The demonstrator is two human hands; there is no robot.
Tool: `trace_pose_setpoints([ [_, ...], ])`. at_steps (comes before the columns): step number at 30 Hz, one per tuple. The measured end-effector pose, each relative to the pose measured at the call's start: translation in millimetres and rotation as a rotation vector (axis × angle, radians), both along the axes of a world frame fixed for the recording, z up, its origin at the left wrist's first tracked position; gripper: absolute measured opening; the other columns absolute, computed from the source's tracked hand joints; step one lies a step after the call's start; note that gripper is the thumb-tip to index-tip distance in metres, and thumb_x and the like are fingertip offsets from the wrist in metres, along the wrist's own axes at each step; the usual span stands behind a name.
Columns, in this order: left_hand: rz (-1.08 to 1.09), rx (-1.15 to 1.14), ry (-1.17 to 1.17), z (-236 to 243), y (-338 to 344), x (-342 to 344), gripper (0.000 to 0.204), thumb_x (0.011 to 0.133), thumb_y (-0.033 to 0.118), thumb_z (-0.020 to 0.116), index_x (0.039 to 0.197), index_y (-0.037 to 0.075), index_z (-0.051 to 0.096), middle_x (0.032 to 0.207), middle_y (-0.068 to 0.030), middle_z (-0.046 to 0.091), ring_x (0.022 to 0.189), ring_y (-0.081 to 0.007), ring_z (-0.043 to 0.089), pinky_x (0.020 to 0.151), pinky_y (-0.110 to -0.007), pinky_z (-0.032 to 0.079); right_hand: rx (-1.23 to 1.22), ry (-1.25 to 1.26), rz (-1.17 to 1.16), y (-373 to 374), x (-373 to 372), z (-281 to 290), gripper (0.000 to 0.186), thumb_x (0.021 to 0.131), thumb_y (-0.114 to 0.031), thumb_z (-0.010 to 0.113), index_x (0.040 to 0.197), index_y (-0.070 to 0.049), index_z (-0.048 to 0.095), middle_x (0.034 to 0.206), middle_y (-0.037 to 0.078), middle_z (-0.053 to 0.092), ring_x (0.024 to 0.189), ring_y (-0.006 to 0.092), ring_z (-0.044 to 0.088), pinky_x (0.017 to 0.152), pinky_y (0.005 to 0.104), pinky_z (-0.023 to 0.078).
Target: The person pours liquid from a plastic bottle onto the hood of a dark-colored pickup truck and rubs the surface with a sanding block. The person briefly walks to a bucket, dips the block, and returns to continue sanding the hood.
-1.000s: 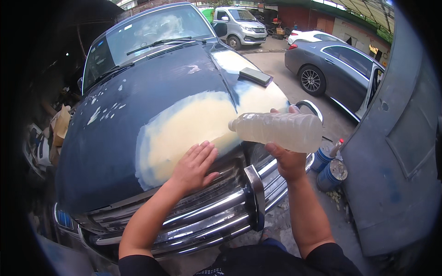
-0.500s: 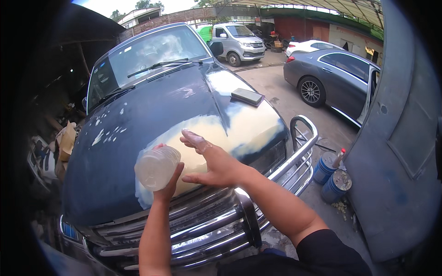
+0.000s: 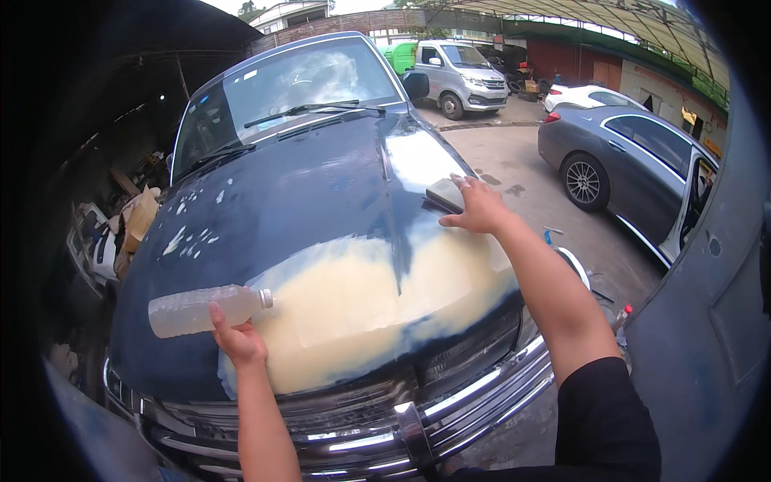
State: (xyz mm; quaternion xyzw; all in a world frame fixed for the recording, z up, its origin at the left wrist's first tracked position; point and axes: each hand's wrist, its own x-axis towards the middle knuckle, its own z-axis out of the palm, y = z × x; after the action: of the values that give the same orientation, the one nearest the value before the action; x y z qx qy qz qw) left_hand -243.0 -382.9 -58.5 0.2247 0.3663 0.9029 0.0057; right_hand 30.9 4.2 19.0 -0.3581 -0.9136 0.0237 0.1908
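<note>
My left hand (image 3: 239,337) is closed around a clear, frosted-looking plastic bottle (image 3: 189,312). The bottle lies nearly level above the front left of the dark blue car hood (image 3: 321,189), its capped end pointing right. At the hood's right side, my right hand (image 3: 478,205) grips a flat grey sanding block (image 3: 442,194), thumb on the near edge and fingers over the far one. Part of the block is hidden under the hand. A large cream filler patch (image 3: 345,281) with blurred edges covers the hood's front.
Chrome bars (image 3: 482,402) run across the car's front. A grey sedan (image 3: 618,161) with an open door stands at right, a silver van (image 3: 462,76) farther back. A grey panel (image 3: 707,345) rises close on my right. Cardboard and scrap (image 3: 132,221) are piled left.
My right hand has gone from beside the bottle out to the sanding block and taken hold of it. The bottle has swung left, from end-on to side-on. My view has shifted left.
</note>
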Motion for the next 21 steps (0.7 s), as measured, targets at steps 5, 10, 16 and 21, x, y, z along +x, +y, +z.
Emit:
trace_pose_setpoints([
  [5, 0.04, -0.029, 0.011, -5.3, 8.9, -3.6, 0.062, 0.093, 0.051, 0.064, 0.128, 0.002, 0.05, 0.116, -0.0115, 0.062, 0.108, -0.0305, 0.064, 0.099, -0.043, 0.049, -0.145, -0.094, -0.04, 52.4, -26.4, -3.7, 0.119, 0.065, -0.064, 0.08, 0.158, -0.014, 0.024, 0.157, 0.018, 0.034, 0.141, 0.0348, 0.039, 0.112, 0.0556, 0.034],
  [10, 0.063, -0.029, -0.018, -1.5, 4.4, -4.6, 0.062, 0.092, 0.052, 0.064, 0.127, 0.003, 0.05, 0.116, -0.0114, 0.062, 0.107, -0.0301, 0.063, 0.1, -0.044, 0.049, -0.2, 0.0, 0.073, 73.0, -34.7, -9.1, 0.104, 0.072, -0.05, 0.082, 0.151, -0.002, 0.035, 0.138, 0.024, 0.055, 0.128, 0.0369, 0.054, 0.109, 0.0367, 0.042],
  [16, 0.011, -0.009, -0.041, -4.6, 10.1, -8.2, 0.056, 0.094, 0.046, 0.063, 0.128, 0.004, 0.049, 0.118, -0.0092, 0.059, 0.109, -0.025, 0.06, 0.102, -0.046, 0.049, -0.195, 0.044, 0.041, 61.3, -26.3, -1.1, 0.085, 0.082, -0.039, 0.078, 0.149, -0.004, 0.04, 0.137, 0.023, 0.056, 0.128, 0.0352, 0.054, 0.107, 0.0391, 0.042],
  [21, 0.037, -0.025, -0.022, 1.5, 3.9, -9.2, 0.052, 0.093, 0.044, 0.066, 0.127, 0.008, 0.051, 0.117, -0.0069, 0.058, 0.109, -0.0229, 0.059, 0.095, -0.042, 0.049, -0.193, 0.176, 0.186, 11.0, -12.7, 8.7, 0.076, 0.085, -0.034, 0.076, 0.148, -0.005, 0.043, 0.133, 0.022, 0.059, 0.121, 0.0365, 0.058, 0.104, 0.0394, 0.045],
])
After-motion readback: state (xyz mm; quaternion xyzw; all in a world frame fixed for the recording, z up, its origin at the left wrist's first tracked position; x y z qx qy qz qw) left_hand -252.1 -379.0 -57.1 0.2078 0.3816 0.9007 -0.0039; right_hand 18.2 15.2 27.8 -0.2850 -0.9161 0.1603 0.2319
